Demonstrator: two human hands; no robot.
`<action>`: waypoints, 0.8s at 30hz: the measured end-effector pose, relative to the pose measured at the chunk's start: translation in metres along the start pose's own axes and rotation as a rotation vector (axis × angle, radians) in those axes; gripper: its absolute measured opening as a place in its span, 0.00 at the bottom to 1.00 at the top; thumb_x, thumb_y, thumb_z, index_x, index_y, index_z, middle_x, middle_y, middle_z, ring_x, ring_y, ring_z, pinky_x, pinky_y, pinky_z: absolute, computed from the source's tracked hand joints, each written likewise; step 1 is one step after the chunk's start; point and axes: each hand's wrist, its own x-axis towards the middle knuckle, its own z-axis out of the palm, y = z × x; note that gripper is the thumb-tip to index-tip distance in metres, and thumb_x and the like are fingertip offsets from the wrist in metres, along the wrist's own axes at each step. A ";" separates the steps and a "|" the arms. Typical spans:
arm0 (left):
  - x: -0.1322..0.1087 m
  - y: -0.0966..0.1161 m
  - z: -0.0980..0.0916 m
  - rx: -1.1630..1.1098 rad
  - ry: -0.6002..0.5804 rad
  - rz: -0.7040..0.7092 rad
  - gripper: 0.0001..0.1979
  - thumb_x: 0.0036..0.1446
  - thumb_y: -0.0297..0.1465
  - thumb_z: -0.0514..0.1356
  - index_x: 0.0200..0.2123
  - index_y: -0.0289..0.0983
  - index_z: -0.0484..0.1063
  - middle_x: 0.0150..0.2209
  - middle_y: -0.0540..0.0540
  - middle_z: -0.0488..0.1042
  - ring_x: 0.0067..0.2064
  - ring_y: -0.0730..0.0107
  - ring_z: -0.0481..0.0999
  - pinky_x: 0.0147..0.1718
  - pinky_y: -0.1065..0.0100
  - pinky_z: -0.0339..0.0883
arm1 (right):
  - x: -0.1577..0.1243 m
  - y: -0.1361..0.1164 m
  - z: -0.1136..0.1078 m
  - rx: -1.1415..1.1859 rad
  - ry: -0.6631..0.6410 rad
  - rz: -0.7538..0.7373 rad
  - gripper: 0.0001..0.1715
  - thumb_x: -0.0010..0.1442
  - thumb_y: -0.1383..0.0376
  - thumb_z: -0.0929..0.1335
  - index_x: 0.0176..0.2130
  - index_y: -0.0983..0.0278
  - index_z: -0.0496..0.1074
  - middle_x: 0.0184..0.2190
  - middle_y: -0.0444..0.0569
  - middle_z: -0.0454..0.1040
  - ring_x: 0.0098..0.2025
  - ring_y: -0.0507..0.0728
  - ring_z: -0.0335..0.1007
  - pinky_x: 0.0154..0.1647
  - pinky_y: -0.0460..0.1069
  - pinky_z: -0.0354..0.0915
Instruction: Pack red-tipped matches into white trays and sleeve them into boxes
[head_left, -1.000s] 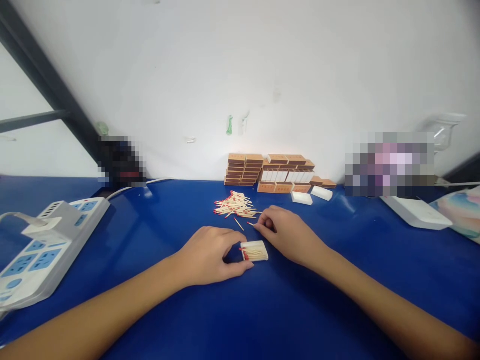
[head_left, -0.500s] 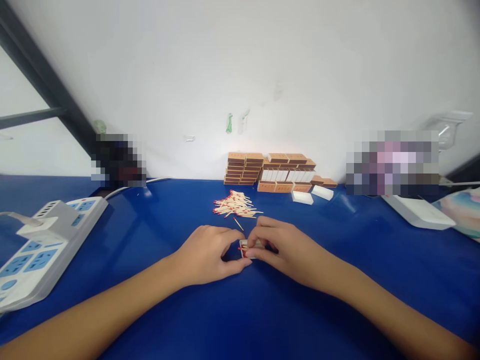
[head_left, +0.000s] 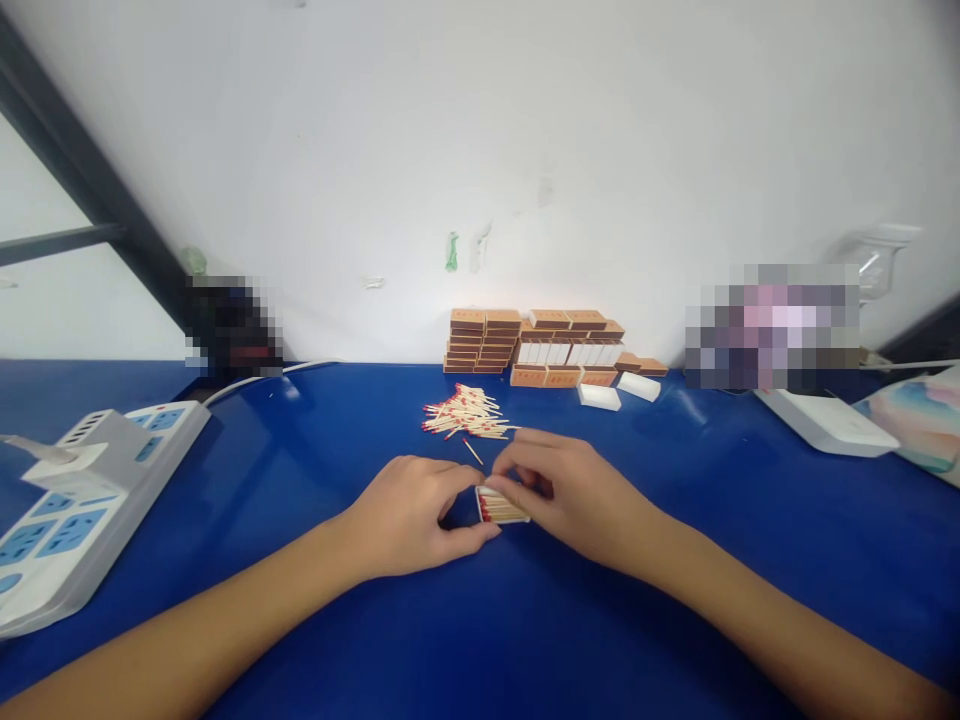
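Observation:
A small white matchbox tray (head_left: pixel 504 513) lies on the blue table in front of me, with red-headed matches side by side in it, heads to the left. My left hand (head_left: pixel 420 512) curves around the tray's left end, fingers at the far side and thumb at the near side. My right hand (head_left: pixel 566 490) is over the tray's far right part, thumb and fingertips pinched together at the far edge. Whatever is between those fingertips is hidden. Just beyond the tray lies a single match (head_left: pixel 472 452), and behind it a loose heap of matches (head_left: pixel 466 412).
Matchboxes (head_left: pixel 480 342) stand stacked against the wall, with more boxes and white trays (head_left: pixel 546 353) to their right. Two white trays (head_left: pixel 600 397) lie in front. A power strip (head_left: pixel 120 500) is at the left, a white device (head_left: pixel 829 425) at the right.
My right fingertips have moved from inside the tray to its far edge, uncovering a row of matches. The left hand stays around the tray. The view has shifted slightly.

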 end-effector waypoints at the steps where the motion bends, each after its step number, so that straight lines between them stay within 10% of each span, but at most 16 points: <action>1: 0.000 0.001 0.000 -0.013 -0.003 0.017 0.12 0.60 0.41 0.65 0.42 0.40 0.77 0.24 0.55 0.70 0.25 0.74 0.68 0.26 0.70 0.57 | 0.003 0.002 0.003 -0.007 0.066 0.020 0.09 0.68 0.63 0.69 0.36 0.60 0.77 0.29 0.43 0.70 0.30 0.52 0.65 0.32 0.48 0.58; 14: -0.004 0.007 0.007 -0.079 -0.037 0.138 0.14 0.59 0.40 0.66 0.45 0.40 0.78 0.32 0.51 0.79 0.27 0.72 0.74 0.30 0.69 0.63 | 0.028 0.011 0.029 -0.015 0.099 0.129 0.07 0.64 0.64 0.72 0.33 0.62 0.75 0.34 0.44 0.71 0.33 0.52 0.66 0.33 0.48 0.57; 24: -0.001 0.003 0.000 0.019 -0.001 0.036 0.13 0.60 0.41 0.65 0.43 0.40 0.78 0.24 0.54 0.72 0.25 0.72 0.70 0.26 0.70 0.58 | 0.016 0.012 0.003 -0.015 0.073 0.107 0.07 0.70 0.65 0.66 0.37 0.62 0.71 0.37 0.46 0.70 0.34 0.53 0.67 0.35 0.48 0.60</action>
